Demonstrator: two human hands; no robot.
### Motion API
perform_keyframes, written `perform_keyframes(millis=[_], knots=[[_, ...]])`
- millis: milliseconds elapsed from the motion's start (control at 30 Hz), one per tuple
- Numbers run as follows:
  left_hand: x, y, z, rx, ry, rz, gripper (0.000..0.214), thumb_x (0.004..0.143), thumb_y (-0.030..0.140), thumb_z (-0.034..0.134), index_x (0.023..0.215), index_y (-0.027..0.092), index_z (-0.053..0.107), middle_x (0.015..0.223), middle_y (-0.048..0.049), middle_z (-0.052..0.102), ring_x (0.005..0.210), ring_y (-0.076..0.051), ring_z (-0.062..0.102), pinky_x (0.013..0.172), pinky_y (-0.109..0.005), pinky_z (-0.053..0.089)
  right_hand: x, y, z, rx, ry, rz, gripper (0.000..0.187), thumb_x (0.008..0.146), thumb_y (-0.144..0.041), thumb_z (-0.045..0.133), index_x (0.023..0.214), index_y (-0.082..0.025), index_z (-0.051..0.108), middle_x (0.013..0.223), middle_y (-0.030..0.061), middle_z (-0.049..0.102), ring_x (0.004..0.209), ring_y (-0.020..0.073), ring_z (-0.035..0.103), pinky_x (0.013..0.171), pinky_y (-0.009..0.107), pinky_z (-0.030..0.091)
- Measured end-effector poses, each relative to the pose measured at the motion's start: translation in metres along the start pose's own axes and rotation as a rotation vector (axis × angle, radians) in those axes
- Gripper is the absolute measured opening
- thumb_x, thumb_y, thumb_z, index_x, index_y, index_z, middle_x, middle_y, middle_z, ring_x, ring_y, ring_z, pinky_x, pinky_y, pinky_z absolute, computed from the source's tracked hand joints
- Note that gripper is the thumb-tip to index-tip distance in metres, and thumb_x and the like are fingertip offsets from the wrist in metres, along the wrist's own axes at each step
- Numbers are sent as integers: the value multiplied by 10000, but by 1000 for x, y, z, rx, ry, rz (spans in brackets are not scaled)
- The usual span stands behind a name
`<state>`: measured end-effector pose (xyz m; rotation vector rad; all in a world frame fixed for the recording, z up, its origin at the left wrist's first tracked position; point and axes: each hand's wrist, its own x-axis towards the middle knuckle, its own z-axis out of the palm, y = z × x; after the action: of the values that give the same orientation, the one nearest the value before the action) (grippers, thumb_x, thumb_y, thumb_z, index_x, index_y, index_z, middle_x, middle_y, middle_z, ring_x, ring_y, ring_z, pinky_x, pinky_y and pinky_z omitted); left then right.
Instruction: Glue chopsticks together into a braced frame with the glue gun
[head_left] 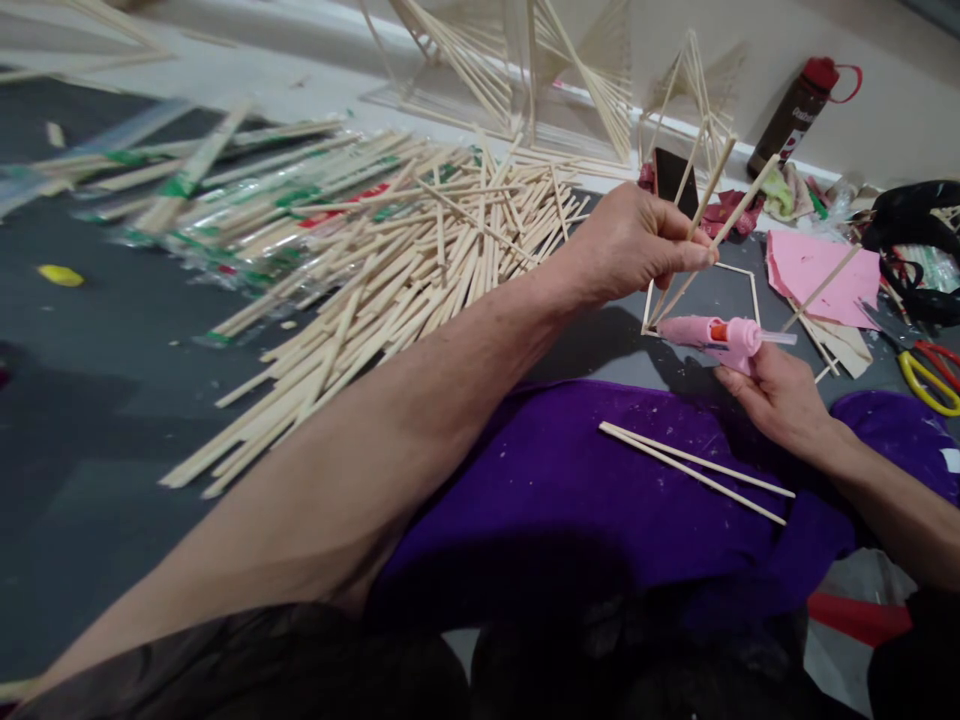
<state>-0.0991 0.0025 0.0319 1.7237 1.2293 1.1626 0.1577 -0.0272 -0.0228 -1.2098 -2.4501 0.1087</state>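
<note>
My left hand [634, 245] is closed in a pinch on two thin wooden sticks [712, 210] that stand tilted, their lower ends meeting at a corner of a small square stick frame [739, 270] lying on the dark floor. My right hand [776, 395] grips a pink glue gun [712, 335], its nozzle pointing left toward that corner. Two loose sticks [694, 468] lie on the purple cloth [570, 490] in front of me.
A big heap of wooden sticks [390, 270] and plastic-wrapped packs [225, 190] covers the floor to the left. Finished stick structures [525, 70] stand at the back. To the right lie pink paper [821, 270], yellow-handled scissors [930, 375], a dark bottle [795, 115] and a black object [915, 225].
</note>
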Motion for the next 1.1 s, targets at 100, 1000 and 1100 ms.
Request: perform_keyframes(millis=[100, 1000, 1100], knots=[[0, 0, 0, -7, -2, -1, 110, 834, 252, 750, 789, 169, 808, 566, 21, 590, 552, -108, 535, 588, -264, 410, 0, 0, 0, 6, 2, -23, 409, 993, -551, 516, 707, -265, 458, 628, 39, 554, 566, 185, 483, 567, 339, 372], [-1, 2, -2, 23, -12, -17, 114, 847, 236, 733, 829, 169, 824, 593, 14, 623, 569, -107, 547, 603, -251, 438, 12, -1, -4, 348, -98, 241, 260, 895, -477, 620, 832, -236, 547, 654, 4, 601, 549, 170, 542, 557, 302, 392], [0, 0, -2, 17, -4, -6, 116, 844, 237, 733, 839, 171, 828, 611, 8, 643, 574, -108, 553, 602, -250, 444, 8, 1, -5, 290, -77, 199, 246, 895, -463, 624, 936, -226, 575, 664, 1, 602, 564, 178, 539, 568, 309, 368]])
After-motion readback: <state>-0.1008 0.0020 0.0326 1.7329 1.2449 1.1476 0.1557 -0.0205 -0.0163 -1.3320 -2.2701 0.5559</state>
